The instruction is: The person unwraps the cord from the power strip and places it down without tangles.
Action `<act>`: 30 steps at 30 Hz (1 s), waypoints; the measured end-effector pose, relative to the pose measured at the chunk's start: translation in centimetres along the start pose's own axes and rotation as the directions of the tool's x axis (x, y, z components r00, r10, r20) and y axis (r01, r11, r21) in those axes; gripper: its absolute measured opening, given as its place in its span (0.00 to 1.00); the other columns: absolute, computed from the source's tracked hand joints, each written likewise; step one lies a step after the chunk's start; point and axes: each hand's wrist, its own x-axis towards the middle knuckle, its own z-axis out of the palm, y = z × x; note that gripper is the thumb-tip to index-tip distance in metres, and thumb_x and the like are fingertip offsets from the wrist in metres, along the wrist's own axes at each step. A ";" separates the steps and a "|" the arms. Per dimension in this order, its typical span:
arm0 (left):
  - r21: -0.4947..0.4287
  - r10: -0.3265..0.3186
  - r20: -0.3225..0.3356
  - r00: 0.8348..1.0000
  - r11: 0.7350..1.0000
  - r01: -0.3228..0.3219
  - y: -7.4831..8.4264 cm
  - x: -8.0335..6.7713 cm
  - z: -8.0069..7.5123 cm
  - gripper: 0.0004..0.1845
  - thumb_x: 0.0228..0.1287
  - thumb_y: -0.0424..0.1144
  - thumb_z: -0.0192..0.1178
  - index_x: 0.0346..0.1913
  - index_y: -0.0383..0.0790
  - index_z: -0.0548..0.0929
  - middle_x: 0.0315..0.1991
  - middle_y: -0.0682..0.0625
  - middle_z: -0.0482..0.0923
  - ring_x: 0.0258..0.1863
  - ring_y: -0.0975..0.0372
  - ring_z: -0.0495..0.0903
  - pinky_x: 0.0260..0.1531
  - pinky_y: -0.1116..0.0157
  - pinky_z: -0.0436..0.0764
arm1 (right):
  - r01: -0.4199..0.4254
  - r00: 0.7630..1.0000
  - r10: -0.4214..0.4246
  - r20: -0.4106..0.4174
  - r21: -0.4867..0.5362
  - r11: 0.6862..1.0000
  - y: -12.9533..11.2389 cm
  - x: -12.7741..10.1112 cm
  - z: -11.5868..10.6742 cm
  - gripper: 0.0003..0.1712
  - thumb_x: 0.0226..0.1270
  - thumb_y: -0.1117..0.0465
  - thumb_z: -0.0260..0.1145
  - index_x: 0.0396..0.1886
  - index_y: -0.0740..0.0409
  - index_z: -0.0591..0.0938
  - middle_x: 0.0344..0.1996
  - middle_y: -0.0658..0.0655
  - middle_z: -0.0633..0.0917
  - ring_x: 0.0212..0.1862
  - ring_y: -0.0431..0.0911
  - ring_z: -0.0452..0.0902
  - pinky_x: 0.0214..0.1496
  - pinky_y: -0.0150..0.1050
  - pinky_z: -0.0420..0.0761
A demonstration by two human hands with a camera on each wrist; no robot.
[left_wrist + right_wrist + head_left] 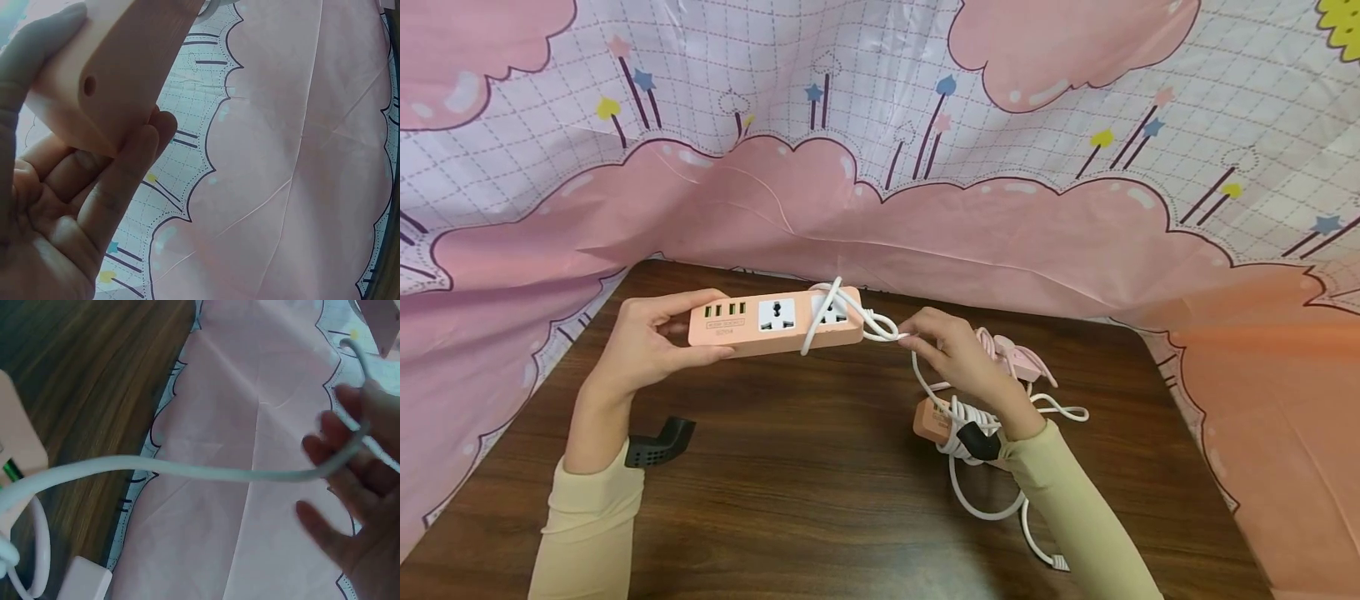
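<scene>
My left hand [651,337] grips one end of a peach power strip [745,322], thumb on one side and fingers on the other, raised over the table. Several USB ports and two white sockets face up along it. A white cord [881,327] wraps the strip's far end and loops out to the right. With thumb and fingertips my right hand [958,354] pinches this cord beside the strip. In the right wrist view, the cord [206,470] runs across to the right hand's fingers. In the left wrist view the strip's end face [94,94], with a small hole, shows between the fingers.
Under my right forearm lies a second peach power strip [931,421] wound with white cord. Behind it sits a pink strip [1024,364] with pink cord. Loose white cord trails over the dark wooden table [790,483]. A patterned pink curtain [925,225] hangs behind.
</scene>
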 end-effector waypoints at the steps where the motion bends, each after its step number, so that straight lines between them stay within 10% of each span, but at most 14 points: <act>1: -0.001 -0.006 0.002 1.000 1.000 0.006 0.0 0.0 0.0 0.33 0.22 0.12 0.72 0.44 0.21 0.80 0.38 0.63 0.81 0.30 0.71 0.78 0.28 0.74 0.80 | 0.022 0.999 -0.022 -0.040 0.008 1.000 0.0 0.3 0.0 0.05 0.61 0.67 0.65 0.37 0.61 0.84 0.35 0.54 0.82 0.36 0.44 0.75 0.37 0.38 0.74; 11: 0.038 -0.022 0.039 0.999 0.999 0.020 -0.1 -0.3 0.3 0.32 0.23 0.16 0.75 0.44 0.25 0.82 0.37 0.62 0.82 0.30 0.71 0.77 0.29 0.76 0.79 | 0.208 0.940 -0.139 -0.312 0.199 0.958 -1.5 0.8 -2.7 0.03 0.61 0.73 0.63 0.33 0.69 0.83 0.28 0.57 0.79 0.33 0.39 0.69 0.34 0.30 0.69; 16: 0.077 -0.035 -0.015 0.999 0.996 0.036 -0.6 -0.3 0.2 0.31 0.24 0.17 0.75 0.44 0.26 0.82 0.36 0.61 0.81 0.30 0.72 0.77 0.29 0.76 0.79 | 0.305 0.952 -0.289 -0.097 0.294 0.906 -3.1 -0.7 -3.7 0.06 0.65 0.64 0.63 0.33 0.62 0.83 0.27 0.52 0.80 0.31 0.39 0.70 0.30 0.30 0.69; 20: 0.107 -0.032 -0.084 0.996 0.993 0.040 -1.1 -0.3 -0.1 0.31 0.24 0.16 0.75 0.44 0.26 0.83 0.36 0.65 0.81 0.29 0.73 0.77 0.28 0.78 0.78 | 0.295 0.927 -0.339 0.158 0.249 0.922 -3.8 -1.9 -3.2 0.05 0.60 0.69 0.65 0.34 0.57 0.84 0.25 0.46 0.77 0.29 0.37 0.68 0.29 0.30 0.69; 25: 0.101 -0.031 -0.098 0.995 0.994 0.041 -1.2 -0.4 -0.3 0.31 0.24 0.15 0.74 0.44 0.25 0.82 0.36 0.67 0.80 0.27 0.74 0.76 0.25 0.79 0.77 | 0.127 0.963 -0.114 0.245 -0.038 0.991 -2.8 -2.4 -2.1 0.03 0.57 0.69 0.66 0.29 0.57 0.84 0.24 0.44 0.79 0.27 0.35 0.69 0.28 0.32 0.71; 30: 0.015 -0.050 -0.046 0.998 0.999 0.050 -1.1 -0.6 -0.5 0.31 0.25 0.13 0.72 0.45 0.22 0.81 0.36 0.63 0.81 0.29 0.72 0.78 0.26 0.76 0.79 | -0.215 0.976 0.206 -0.065 -0.200 0.956 -0.9 -1.4 -2.1 0.03 0.58 0.66 0.67 0.27 0.60 0.85 0.19 0.49 0.81 0.22 0.40 0.68 0.25 0.36 0.68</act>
